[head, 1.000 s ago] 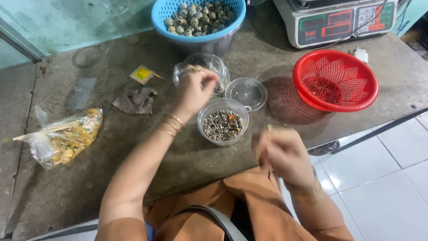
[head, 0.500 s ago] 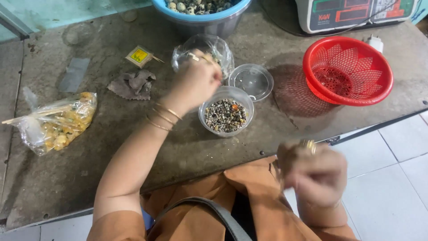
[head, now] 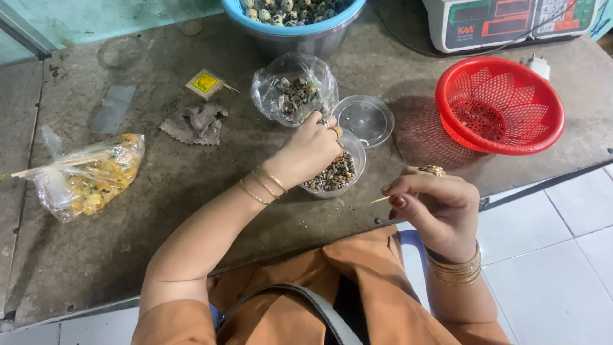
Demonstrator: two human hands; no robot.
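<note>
My left hand (head: 311,150) rests over a clear plastic cup (head: 353,153) filled with small dark snails (head: 335,176), its fingers bent at the cup's near rim; whether it grips something is hidden. My right hand (head: 434,204) hovers at the table's front edge, pinching a thin wooden toothpick (head: 381,199) between thumb and fingers, tip pointing left. Behind the cup sits a clear plastic bag (head: 294,89) with more snails, and to its right a clear round lid (head: 364,118) lies flat.
A red mesh basket (head: 501,112) sits at the right, a scale (head: 511,22) behind it. A blue basket of speckled eggs (head: 290,13) stands at the back. At the left lie a bag of yellow food (head: 86,176), a grey rag (head: 195,122) and a small yellow packet (head: 204,83).
My left hand came back from the plastic bag down to the cup. My right hand rose from my lap toward the table edge, with the toothpick now showing.
</note>
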